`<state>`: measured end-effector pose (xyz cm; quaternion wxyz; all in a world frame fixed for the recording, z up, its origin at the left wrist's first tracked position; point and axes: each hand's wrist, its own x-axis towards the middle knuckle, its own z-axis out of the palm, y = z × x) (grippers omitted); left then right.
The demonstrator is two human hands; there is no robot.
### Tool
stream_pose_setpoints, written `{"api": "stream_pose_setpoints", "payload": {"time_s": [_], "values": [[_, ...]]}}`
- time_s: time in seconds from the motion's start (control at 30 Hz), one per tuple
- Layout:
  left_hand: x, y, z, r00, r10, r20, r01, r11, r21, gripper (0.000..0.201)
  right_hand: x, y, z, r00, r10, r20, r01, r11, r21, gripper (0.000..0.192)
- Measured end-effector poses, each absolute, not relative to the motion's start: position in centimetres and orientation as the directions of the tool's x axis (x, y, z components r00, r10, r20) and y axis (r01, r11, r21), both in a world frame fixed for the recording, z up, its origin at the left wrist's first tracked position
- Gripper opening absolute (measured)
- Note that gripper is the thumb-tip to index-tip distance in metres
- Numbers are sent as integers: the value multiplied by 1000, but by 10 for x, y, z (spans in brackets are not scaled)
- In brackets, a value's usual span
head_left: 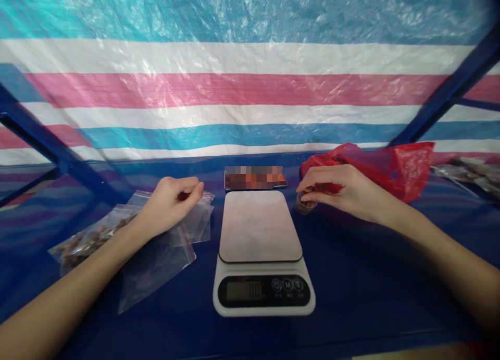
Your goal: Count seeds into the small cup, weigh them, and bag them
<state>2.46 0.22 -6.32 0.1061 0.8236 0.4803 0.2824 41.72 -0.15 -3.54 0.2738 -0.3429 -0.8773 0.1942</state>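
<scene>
Nearest stood a kitchen scale (263,276); left hand (170,203) fingers pinched together over zip bags (187,230), right hand (338,190) fingers clamped on a small cup (304,206).

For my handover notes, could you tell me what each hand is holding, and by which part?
Right hand grips a small cup of brown pieces by its rim. Left hand pinches something small and dark over clear bags; unidentifiable.

A pixelated block masks the phone (255,178) behind the scale (263,256), whose display digits are too faint to read. The right hand (336,189) covers most of a small cup (303,206), its brown contents unidentifiable.
</scene>
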Motion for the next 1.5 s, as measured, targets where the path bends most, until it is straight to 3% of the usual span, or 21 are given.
{"api": "stream_pose_setpoints", "payload": {"time_s": [0.47,0.7,0.97,1.07,1.2,1.33,1.5], "values": [[23,3,-63,409,824,391,723,-554,412,49,418,-1,-34,-688,654,314,478,735,-481,13],[21,3,-65,418,815,401,726,-565,393,50,417,0,-35,-698,611,375,435,777,-455,12],[24,2,-62,417,819,395,718,-563,409,52,420,0,-32,-641,643,419,469,760,-449,15],[25,1,-61,421,815,399,716,-568,405,52,429,2,-27,-490,712,503,575,698,-428,17],[25,0,-59,435,808,397,715,-578,394,52,450,13,-24,-202,788,581,808,469,-356,19],[24,0,-60,432,815,385,719,-569,398,51,475,28,-33,-155,887,434,955,248,-165,22],[23,1,-63,445,799,403,718,-588,373,49,489,39,-50,-186,949,253,981,193,-2,30]]}}
